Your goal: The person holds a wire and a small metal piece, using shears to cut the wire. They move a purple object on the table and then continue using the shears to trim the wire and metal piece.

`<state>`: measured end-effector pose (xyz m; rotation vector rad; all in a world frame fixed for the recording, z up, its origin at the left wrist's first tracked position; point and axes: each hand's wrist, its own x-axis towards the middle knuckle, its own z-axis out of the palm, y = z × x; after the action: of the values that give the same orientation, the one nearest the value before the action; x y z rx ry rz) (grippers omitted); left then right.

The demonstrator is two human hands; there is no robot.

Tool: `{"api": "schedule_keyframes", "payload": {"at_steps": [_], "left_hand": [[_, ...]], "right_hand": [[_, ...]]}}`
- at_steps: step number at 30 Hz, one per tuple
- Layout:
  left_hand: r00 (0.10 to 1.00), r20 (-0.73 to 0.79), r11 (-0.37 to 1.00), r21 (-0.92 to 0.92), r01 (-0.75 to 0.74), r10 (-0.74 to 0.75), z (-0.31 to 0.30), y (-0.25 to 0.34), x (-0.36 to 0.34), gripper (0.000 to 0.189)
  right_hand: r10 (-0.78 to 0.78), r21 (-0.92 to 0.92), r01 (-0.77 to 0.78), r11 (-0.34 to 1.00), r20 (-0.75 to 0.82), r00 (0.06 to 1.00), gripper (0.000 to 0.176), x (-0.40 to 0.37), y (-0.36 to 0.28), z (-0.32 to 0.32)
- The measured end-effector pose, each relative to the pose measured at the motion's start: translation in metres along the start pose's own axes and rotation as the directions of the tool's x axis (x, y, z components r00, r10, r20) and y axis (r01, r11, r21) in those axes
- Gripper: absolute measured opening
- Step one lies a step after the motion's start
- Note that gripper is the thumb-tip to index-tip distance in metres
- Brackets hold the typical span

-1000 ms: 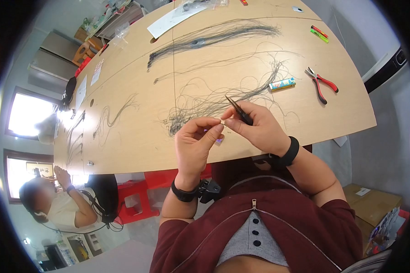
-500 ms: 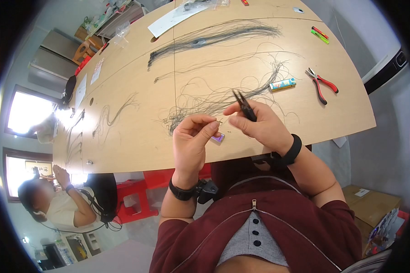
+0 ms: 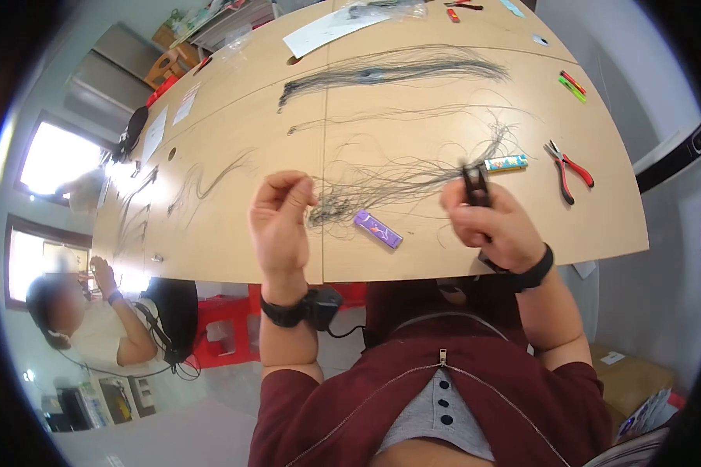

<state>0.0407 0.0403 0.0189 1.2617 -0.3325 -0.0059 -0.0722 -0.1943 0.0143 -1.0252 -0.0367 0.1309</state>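
My left hand (image 3: 283, 226) is raised over the table's near edge, thumb and fingertips pinched together; what they hold, if anything, is too small to name. To the right, my right hand (image 3: 498, 226) is wrapped round dark pliers (image 3: 476, 187), whose jaws point up and away from me. Between the hands lies a purple lighter (image 3: 378, 229) on the table. A tangled bundle of thin dark strands (image 3: 413, 177) stretches from beside my left hand toward a blue patterned lighter (image 3: 506, 163).
Red-handled pliers (image 3: 568, 172) lie at the right of the wooden table (image 3: 288, 268). Farther back are a long strand bundle (image 3: 397, 72) and a white sheet (image 3: 335, 29). Red and green items (image 3: 573, 86) lie at the back right. Another person (image 3: 101, 327) sits at the left.
My hands have moved apart, the left one leftward and the right one rightward with the dark pliers. The purple lighter now shows in full. The view has shifted slightly.
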Motion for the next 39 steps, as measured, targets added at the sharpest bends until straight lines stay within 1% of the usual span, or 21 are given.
{"api": "schedule_keyframes", "payload": {"at_steps": [2, 4, 5, 6, 8, 11, 14, 17, 21, 23, 24, 26, 31, 35, 37, 38, 39], "left_hand": [[0.997, -0.055, 0.999, -0.006, 0.046, -0.046, -0.021, 0.001, 0.020, 0.011], [0.987, -0.087, 0.990, 0.032, 0.139, -0.136, -0.044, -0.006, 0.046, 0.011], [0.978, -0.103, 0.981, 0.048, 0.189, -0.184, -0.054, -0.012, 0.058, 0.011], [0.974, -0.117, 0.970, 0.121, 0.210, -0.196, -0.061, -0.019, 0.069, 0.011], [0.966, -0.142, 0.932, 0.263, 0.249, -0.217, -0.073, -0.034, 0.090, 0.011], [0.967, -0.155, 0.865, 0.433, 0.252, -0.204, -0.084, -0.054, 0.120, 0.011], [0.956, -0.174, 0.874, 0.391, 0.288, -0.237, -0.088, -0.067, 0.137, 0.010], [0.952, -0.185, 0.902, 0.318, 0.293, -0.244, -0.086, -0.071, 0.142, 0.010], [0.961, -0.182, 0.890, 0.372, 0.263, -0.208, -0.084, -0.080, 0.147, 0.010], [0.963, -0.194, 0.865, 0.432, 0.255, -0.187, -0.084, -0.085, 0.152, 0.009], [0.958, -0.196, 0.872, 0.404, 0.275, -0.212, -0.085, -0.089, 0.154, 0.009], [0.946, -0.194, 0.883, 0.349, 0.313, -0.258, -0.087, -0.094, 0.160, 0.008], [0.948, -0.230, 0.795, 0.522, 0.310, -0.218, -0.088, -0.099, 0.167, 0.007], [0.944, -0.265, 0.721, 0.613, 0.324, -0.199, -0.085, -0.097, 0.168, 0.007], [0.950, -0.258, 0.718, 0.626, 0.303, -0.175, -0.088, -0.099, 0.169, 0.010], [0.953, -0.254, 0.717, 0.633, 0.292, -0.164, -0.090, -0.102, 0.169, 0.012], [0.966, -0.217, 0.723, 0.645, 0.249, -0.139, -0.090, -0.105, 0.168, 0.013]], "right_hand": [[-0.033, 0.082, 0.032, 0.996, 0.016, 0.999, 0.014, -0.003, -0.012, -0.011], [-0.071, 0.184, 0.067, 0.981, 0.019, 0.997, 0.013, -0.004, -0.023, -0.025], [-0.125, 0.315, 0.110, 0.943, 0.028, 0.992, 0.010, -0.001, -0.027, -0.031], [-0.171, 0.375, 0.129, 0.918, 0.081, 0.982, 0.011, 0.001, -0.030, -0.043], [-0.175, 0.410, 0.151, 0.900, 0.022, 0.984, 0.014, 0.007, -0.045, -0.058], [-0.167, 0.470, 0.196, 0.860, -0.102, 0.981, 0.013, 0.022, -0.062, -0.082], [-0.166, 0.536, 0.247, 0.807, -0.195, 0.967, 0.012, 0.036, -0.066, -0.113], [-0.169, 0.526, 0.303, 0.794, -0.289, 0.942, 0.012, 0.045, -0.064, -0.134], [-0.162, 0.575, 0.347, 0.741, -0.348, 0.923, 0.012, 0.053, -0.062, -0.159], [-0.160, 0.543, 0.408, 0.734, -0.446, 0.881, 0.012, 0.054, -0.061, -0.166], [-0.159, 0.522, 0.438, 0.732, -0.494, 0.855, 0.012, 0.054, -0.061, -0.170], [-0.166, 0.519, 0.455, 0.724, -0.508, 0.845, 0.012, 0.052, -0.058, -0.185], [-0.181, 0.487, 0.476, 0.732, -0.534, 0.826, 0.015, 0.052, -0.054, -0.197], [-0.184, 0.468, 0.491, 0.735, -0.559, 0.809, 0.018, 0.051, -0.055, -0.194], [-0.177, 0.450, 0.497, 0.742, -0.584, 0.792, 0.019, 0.053, -0.057, -0.184], [-0.170, 0.456, 0.476, 0.752, -0.563, 0.809, 0.020, 0.054, -0.056, -0.183], [-0.163, 0.462, 0.455, 0.761, -0.543, 0.824, 0.020, 0.054, -0.055, -0.183]]}}
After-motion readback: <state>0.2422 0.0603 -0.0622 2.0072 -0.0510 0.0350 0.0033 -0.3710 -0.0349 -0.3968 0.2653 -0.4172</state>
